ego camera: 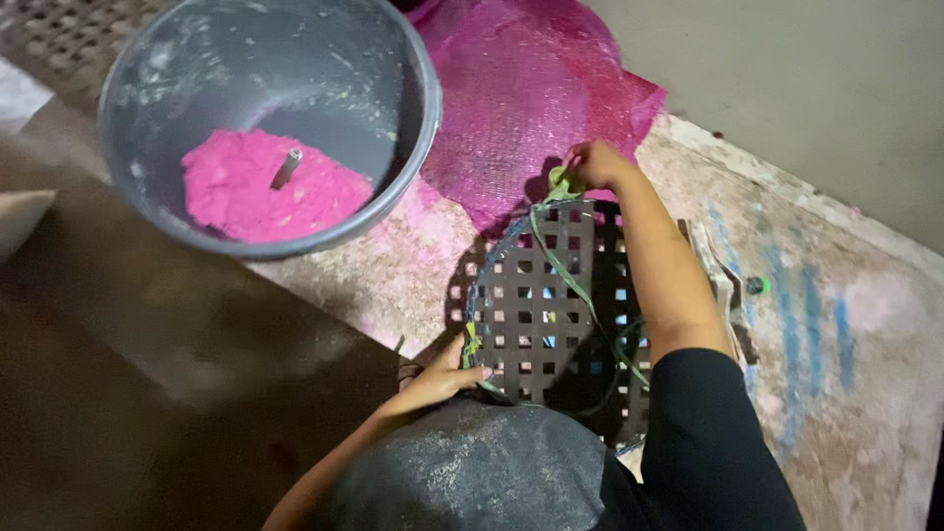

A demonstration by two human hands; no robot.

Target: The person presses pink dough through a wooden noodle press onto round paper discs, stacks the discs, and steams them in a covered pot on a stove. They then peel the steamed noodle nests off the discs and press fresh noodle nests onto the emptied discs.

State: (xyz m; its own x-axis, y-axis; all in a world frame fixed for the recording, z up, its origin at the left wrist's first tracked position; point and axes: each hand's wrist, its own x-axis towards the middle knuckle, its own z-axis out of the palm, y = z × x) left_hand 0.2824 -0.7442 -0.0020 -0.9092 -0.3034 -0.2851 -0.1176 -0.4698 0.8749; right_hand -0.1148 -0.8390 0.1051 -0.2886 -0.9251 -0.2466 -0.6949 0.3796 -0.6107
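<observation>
The left hand [438, 379] is curled over the near rim of a round woven tray [551, 315], fingers folded together and pinching the rim where a green strip [565, 270] is bound to it. The right hand [595, 165] reaches across to the far rim, its fingers closed on the other end of that strip; how tightly it grips is hard to judge, since the fingertips are turned away from the camera. The tray is a flat open lattice of dark crossing slats with square gaps, edged by a thin hoop, and it lies on the floor [846, 354] just in front of the person's knees. The strip is narrow, flat and flexible, running in a loose curve across the lattice. The floor is rough and stained with pink and blue powdery smears. Beyond the tray, touching its far edge, lies a crumpled pink mesh sheet [531, 88]. Left of that stands a grey plastic basin [413, 108], dusty inside, holding a mound of pink powder [256, 192] with a small cylindrical stick [286, 168] stuck in it.
</observation>
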